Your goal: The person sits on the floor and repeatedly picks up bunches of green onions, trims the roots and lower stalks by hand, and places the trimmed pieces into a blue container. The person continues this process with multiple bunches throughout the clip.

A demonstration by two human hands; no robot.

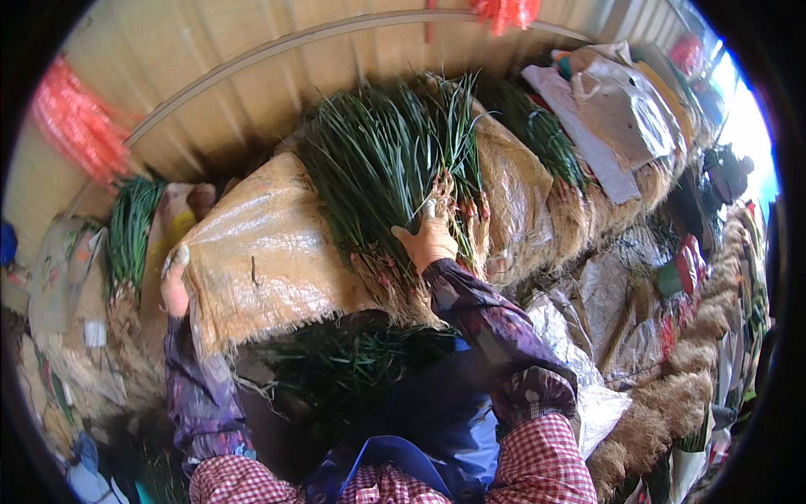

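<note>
My left hand [175,285] grips the left edge of a tan woven plastic sack [277,246], its thumb raised on the near side. The sack is spread out, with a frayed near edge. A thick pile of green onions [371,164] lies on it, leaves pointing away, pinkish stem bases and stringy roots towards me. My right hand [433,242] rests on the pile near the root ends, thumb and fingers spread. A small bunch with pale roots [444,189] lies right at its fingertips. Whether these fingers grip any stalks is hidden. Both hands have greyish coverings on the visible tips.
More green onions [548,135] lie under sacks to the right, and another bunch [132,233] is at the left. Loose green leaves [352,353] lie below the sack. A row of root-end bundles [674,403] lines the right. Red plastic strands [79,123] hang on the corrugated wall [252,38].
</note>
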